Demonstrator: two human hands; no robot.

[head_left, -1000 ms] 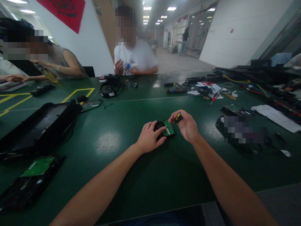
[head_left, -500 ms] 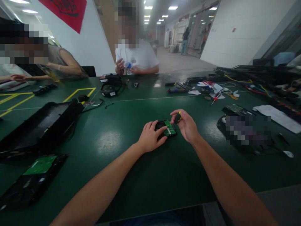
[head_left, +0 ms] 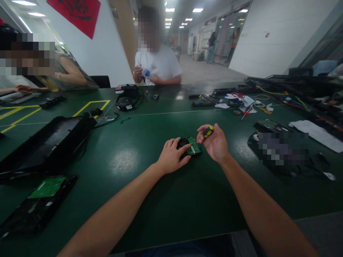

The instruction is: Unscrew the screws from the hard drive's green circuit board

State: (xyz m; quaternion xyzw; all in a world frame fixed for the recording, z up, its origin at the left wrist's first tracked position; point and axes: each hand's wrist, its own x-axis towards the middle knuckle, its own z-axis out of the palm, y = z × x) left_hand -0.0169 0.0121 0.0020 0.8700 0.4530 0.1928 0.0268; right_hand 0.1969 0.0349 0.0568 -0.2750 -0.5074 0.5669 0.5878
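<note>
Drive [head_left: 191, 146] on table [head_left: 150, 203] | L hand [head_left: 171, 157] flat on it | R hand [head_left: 215, 144] grips screwdriver [head_left: 208, 132] | board [head_left: 268, 124] well apart R

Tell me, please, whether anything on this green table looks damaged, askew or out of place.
Nothing looks spilled or broken. The hard drive held by the left hand lies circuit board up, beside the screwdriver in the right hand. Far right, cables and papers lie in a loose jumble.

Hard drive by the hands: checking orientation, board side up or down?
Up: the hard drive lies flat, green circuit board showing on top, left hand on it.
</note>
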